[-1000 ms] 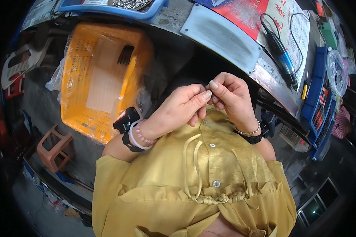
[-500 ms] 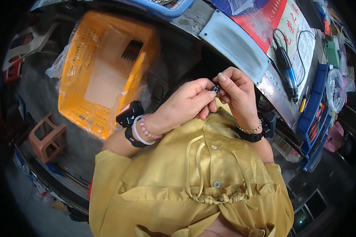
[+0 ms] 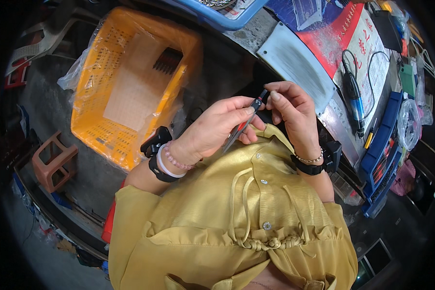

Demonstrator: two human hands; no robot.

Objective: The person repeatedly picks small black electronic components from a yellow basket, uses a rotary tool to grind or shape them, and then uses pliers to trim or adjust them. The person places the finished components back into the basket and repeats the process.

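A slim black-and-red tool (image 3: pixel 241 124) with a grey tapering lower end slants in front of my chest. My left hand (image 3: pixel 215 121) is closed around its middle, thumb pressed on top. At the tool's upper dark end, my right hand (image 3: pixel 297 107) pinches with thumb and forefinger; its other fingers curl loosely. The tool's exact kind does not show clearly. Left of my hands stands a yellow plastic crate (image 3: pixel 88 104) lined with clear film. Inside it a cardboard-coloured sheet (image 3: pixel 130 89) lies on the bottom, with a row of similar black-and-red pieces (image 3: pixel 168 61) on it.
Beyond my right hand a workbench carries a worn pale board (image 3: pixel 297 65), a blue-and-black corded rotary tool (image 3: pixel 355 104) and a yellow-handled screwdriver (image 3: pixel 369 137). Blue trays (image 3: pixel 379 159) line the bench's right side. A blue bin (image 3: pixel 237 21) sits at the top; a brown stool (image 3: pixel 53 162) stands left.
The tool has swung into sight, now slanting lengthwise between my hands where only a small dark end showed before. My left fingers have shifted along it. The view has moved slightly.
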